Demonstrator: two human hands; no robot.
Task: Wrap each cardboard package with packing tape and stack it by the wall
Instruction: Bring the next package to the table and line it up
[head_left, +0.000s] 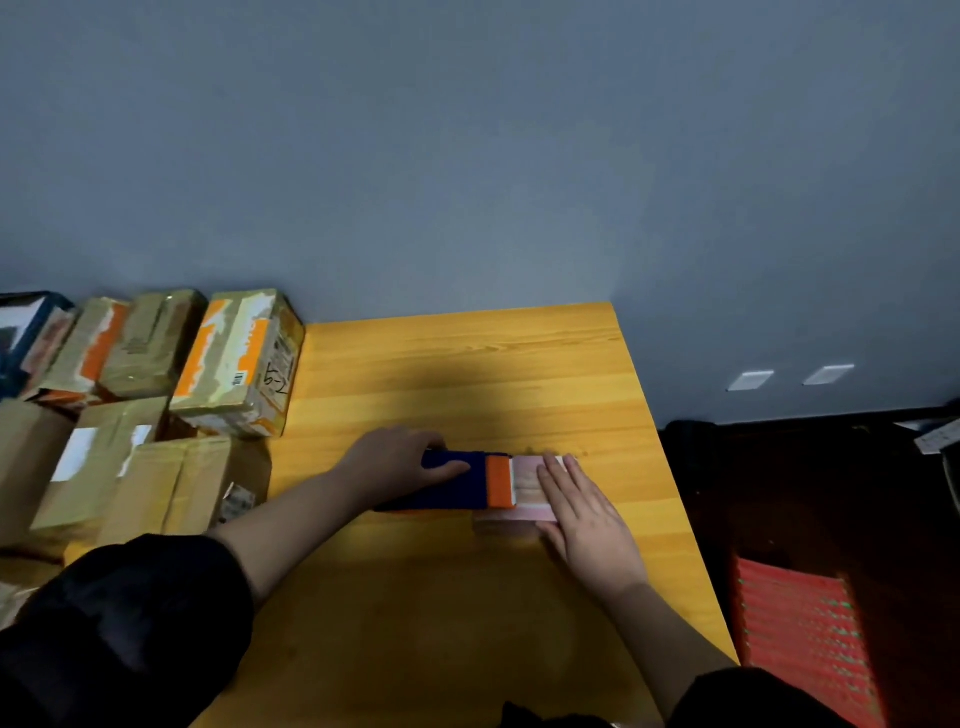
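Note:
A small flat package (527, 491), pinkish on top, lies in the middle of the wooden table (467, 364). My right hand (584, 512) lies flat on its right part with straight fingers. My left hand (402, 460) grips a dark blue tape dispenser (447, 491) whose orange front (498, 480) sits against the package's left end. A pile of taped cardboard packages (239, 358) stands at the table's left by the grey wall.
More cardboard boxes (130, 483) crowd the left side near the table's edge. A red corrugated sheet (805, 629) lies on the dark floor to the right. Two white wall sockets (750, 380) sit low on the wall.

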